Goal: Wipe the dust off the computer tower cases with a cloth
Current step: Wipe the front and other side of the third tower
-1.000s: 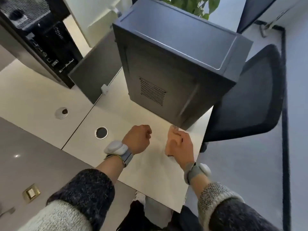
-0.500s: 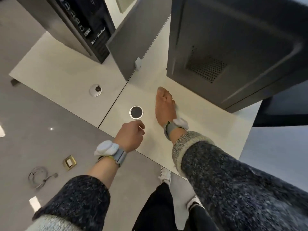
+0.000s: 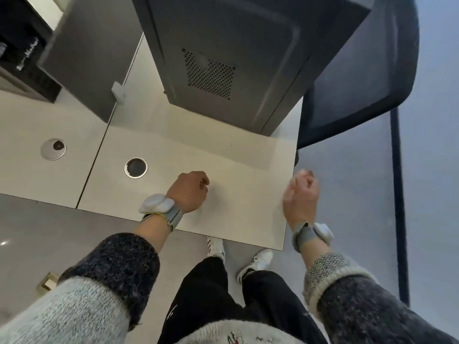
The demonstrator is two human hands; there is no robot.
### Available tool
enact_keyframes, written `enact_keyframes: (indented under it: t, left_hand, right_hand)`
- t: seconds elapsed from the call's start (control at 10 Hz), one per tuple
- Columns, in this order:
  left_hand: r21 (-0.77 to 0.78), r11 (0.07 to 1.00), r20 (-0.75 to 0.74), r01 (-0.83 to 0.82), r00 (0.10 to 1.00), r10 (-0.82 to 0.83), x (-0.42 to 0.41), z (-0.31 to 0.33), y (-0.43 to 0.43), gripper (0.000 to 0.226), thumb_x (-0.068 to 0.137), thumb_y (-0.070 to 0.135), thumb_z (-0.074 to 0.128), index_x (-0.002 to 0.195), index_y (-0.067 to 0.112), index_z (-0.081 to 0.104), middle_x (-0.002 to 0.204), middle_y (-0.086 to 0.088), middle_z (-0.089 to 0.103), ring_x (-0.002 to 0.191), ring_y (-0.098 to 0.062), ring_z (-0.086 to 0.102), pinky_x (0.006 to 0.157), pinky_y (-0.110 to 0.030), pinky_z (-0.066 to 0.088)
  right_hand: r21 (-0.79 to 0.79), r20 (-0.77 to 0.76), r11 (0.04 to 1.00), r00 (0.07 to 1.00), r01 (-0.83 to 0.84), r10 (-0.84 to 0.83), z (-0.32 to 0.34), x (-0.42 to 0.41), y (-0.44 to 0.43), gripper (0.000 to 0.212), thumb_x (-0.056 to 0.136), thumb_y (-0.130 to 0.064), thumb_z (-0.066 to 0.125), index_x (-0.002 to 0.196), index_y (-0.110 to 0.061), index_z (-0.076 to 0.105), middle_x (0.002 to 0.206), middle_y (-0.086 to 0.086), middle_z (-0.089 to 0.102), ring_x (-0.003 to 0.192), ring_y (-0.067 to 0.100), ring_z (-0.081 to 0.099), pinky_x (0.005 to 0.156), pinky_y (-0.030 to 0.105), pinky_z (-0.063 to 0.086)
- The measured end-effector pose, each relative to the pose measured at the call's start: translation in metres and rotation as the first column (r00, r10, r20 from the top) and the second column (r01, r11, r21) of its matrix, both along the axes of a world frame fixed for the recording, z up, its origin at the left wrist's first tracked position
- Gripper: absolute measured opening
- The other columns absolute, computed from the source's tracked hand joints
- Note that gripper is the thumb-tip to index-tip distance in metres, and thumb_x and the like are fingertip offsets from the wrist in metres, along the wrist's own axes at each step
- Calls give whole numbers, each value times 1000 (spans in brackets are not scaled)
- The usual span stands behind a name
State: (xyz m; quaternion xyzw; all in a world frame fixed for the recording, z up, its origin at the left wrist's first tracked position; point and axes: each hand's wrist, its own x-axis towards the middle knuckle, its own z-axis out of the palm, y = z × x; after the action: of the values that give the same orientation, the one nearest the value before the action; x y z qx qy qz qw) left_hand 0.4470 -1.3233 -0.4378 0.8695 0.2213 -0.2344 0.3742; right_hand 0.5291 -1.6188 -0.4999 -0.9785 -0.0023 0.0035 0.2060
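A dark grey computer tower case (image 3: 248, 45) stands on the white desk (image 3: 198, 150), its side panel with a vent grille (image 3: 211, 75) facing me. A second, black tower (image 3: 22, 58) stands at the far left. My left hand (image 3: 188, 192) rests on the desk in front of the grey tower as a curled fist with nothing visible in it. My right hand (image 3: 301, 194) hovers at the desk's right edge, blurred, fingers curled. A pale patch shows at its fingertips, and I cannot tell whether it is a cloth.
A grey divider panel (image 3: 87, 58) stands between the two towers. Two round cable grommets (image 3: 135, 167) (image 3: 53, 148) sit in the desk. A dark office chair (image 3: 360, 70) stands right of the desk, close to the grey tower. My feet are below the front edge.
My right hand lay flat on the desk near the grommet, then swung right to the desk edge and curled. My left fist stayed in place. My view shifted right.
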Motion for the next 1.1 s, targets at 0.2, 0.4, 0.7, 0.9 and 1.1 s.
enact_keyframes:
  t: [0.2,0.4,0.7,0.9,1.1]
  left_hand:
    - [150,984,-41,-91,994,98,-41,-1,20,29,94,9,48,108,19,71,107,-5,75,96,-28,68,81,-36,56]
    - [109,994,-89,-32,995,41,-62,-3,-12,29,95,9,49,112,18,71,114,-5,75,102,-29,67,87,-35,54]
    - [-4,977,81,212,974,-211,-55,7,-131,27,101,12,52,121,13,70,124,-5,70,110,-25,63,85,-25,41]
    - [-265,964,133,-27,989,64,-66,32,-148,61,94,41,74,146,23,47,131,10,54,113,-17,64,95,-36,56]
    - [-425,876,138,-228,940,312,-102,53,-119,33,80,7,82,109,18,70,113,-9,66,84,-24,68,78,-42,65]
  right_hand:
    - [210,-14,783,799,-586,601,-2,-68,147,43,100,-2,50,142,-7,57,147,14,42,129,34,48,103,43,50]
    - [180,-16,813,824,-554,566,-20,-86,80,51,108,-9,41,158,-16,46,164,7,35,149,28,35,121,29,29]
    - [179,-164,983,986,35,-5,15,-99,-123,28,88,-4,60,113,-8,71,118,12,61,101,27,64,86,22,43]
    - [672,-253,725,874,-150,416,84,-117,-65,58,81,7,53,133,-14,66,121,-4,71,110,6,68,100,23,53]
    - [710,-231,671,831,-212,507,93,-129,-34,50,85,8,70,123,-24,64,137,-6,54,117,10,63,95,25,55]
